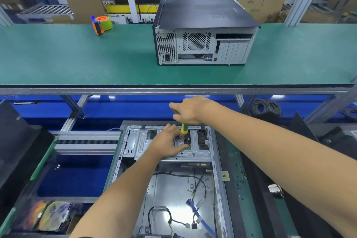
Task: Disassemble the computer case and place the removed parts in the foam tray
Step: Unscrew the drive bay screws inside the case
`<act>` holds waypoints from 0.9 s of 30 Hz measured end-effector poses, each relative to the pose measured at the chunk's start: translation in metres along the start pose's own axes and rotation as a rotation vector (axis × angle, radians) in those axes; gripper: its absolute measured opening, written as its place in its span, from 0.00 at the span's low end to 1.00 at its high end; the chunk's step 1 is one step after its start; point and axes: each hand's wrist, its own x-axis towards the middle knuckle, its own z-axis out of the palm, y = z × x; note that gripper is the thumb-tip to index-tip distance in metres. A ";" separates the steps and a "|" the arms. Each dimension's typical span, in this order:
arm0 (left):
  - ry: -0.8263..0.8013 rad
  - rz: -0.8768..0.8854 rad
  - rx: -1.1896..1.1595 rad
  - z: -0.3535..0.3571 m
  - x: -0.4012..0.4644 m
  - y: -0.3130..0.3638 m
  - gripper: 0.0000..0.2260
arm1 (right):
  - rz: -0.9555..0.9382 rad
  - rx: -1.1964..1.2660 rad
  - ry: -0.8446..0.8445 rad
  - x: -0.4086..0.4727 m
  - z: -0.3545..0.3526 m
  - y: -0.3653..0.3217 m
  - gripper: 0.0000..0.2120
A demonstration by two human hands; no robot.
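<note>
An open computer case (216, 160) lies flat in front of me, its metal drive bracket (139, 145) at the far end and loose cables (197, 212) inside. My right hand (191, 109) grips the top of a yellow-and-green screwdriver (184, 128) held upright over the bracket. My left hand (167, 142) rests on the bracket, its fingers pinched at the screwdriver tip; what they pinch is hidden. A dark foam tray (17, 141) sits at the left edge.
A second, closed computer case (202, 33) stands on the green bench (77, 60) beyond, with an orange-and-green tape dispenser (101, 24) to its left. A cable coil (265, 107) hangs at right. Removed parts (50, 216) lie at lower left. Dark panels lean at right.
</note>
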 end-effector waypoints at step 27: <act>-0.065 -0.020 0.151 0.003 0.001 -0.001 0.14 | -0.038 0.010 -0.136 -0.005 -0.009 0.005 0.14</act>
